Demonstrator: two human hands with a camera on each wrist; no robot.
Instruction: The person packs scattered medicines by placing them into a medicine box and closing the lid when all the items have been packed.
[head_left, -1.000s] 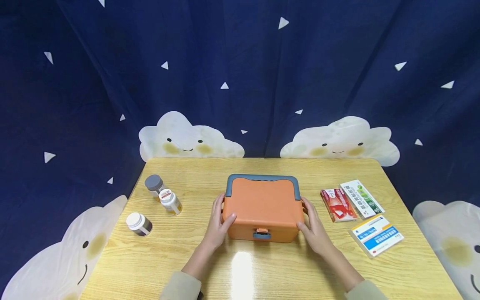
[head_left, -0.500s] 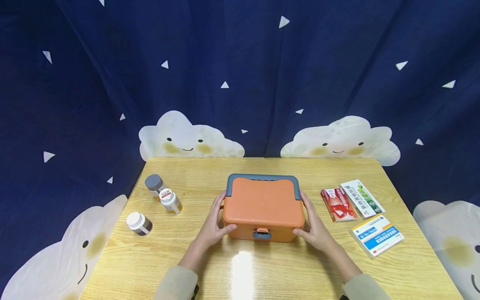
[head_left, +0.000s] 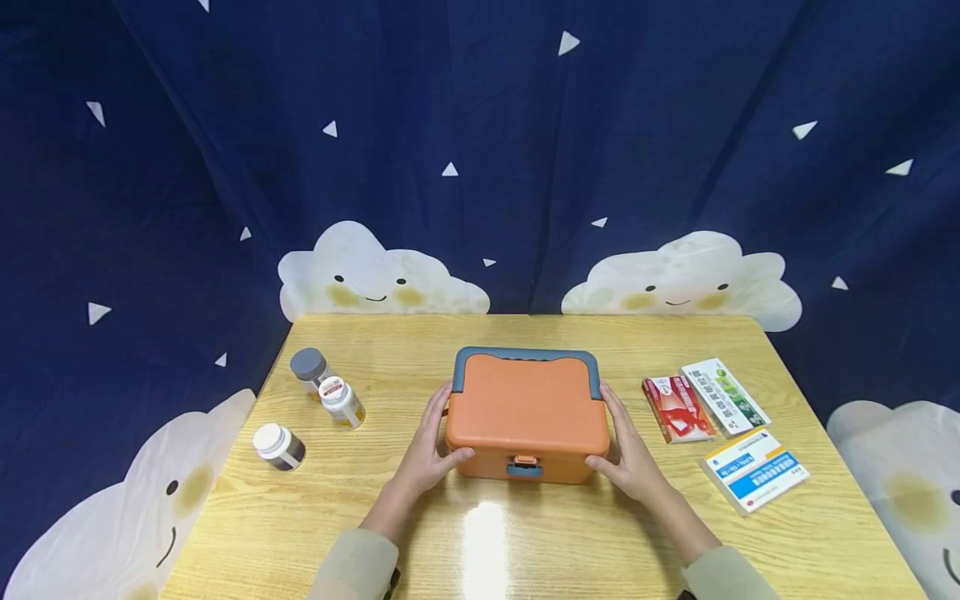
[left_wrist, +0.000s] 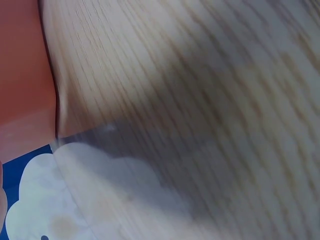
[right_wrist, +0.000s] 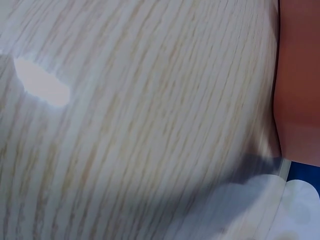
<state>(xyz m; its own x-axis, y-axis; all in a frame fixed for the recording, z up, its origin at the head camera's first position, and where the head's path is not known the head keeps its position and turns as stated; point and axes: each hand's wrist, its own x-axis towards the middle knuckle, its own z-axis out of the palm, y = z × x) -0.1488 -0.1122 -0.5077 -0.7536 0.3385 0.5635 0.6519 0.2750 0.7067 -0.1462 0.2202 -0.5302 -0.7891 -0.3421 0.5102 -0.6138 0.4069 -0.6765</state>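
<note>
An orange storage box [head_left: 528,404] with a slate-blue carry handle [head_left: 525,356] folded along its lid stands in the middle of the wooden table. Its lid is down, and a blue latch [head_left: 524,468] sits on the front face. My left hand [head_left: 426,454] grips the box's left side, fingers along the side wall and thumb on the front corner. On the opposite side my right hand [head_left: 632,458] grips it the same way. Orange box wall also fills one edge of each wrist view; the palm-side fingers are mostly hidden.
Three pill bottles stand at the left: a grey-capped bottle [head_left: 309,367], a white bottle [head_left: 342,406] and a white-capped dark bottle [head_left: 279,448]. Medicine cartons lie at the right: red [head_left: 677,410], green-white [head_left: 726,397] and blue-white [head_left: 756,472]. A blue curtain [head_left: 480,167] hangs behind.
Both thumbs have slid down from the lid's front corners onto the front face, and the fingers have shifted slightly back along the sides. The box has barely moved.
</note>
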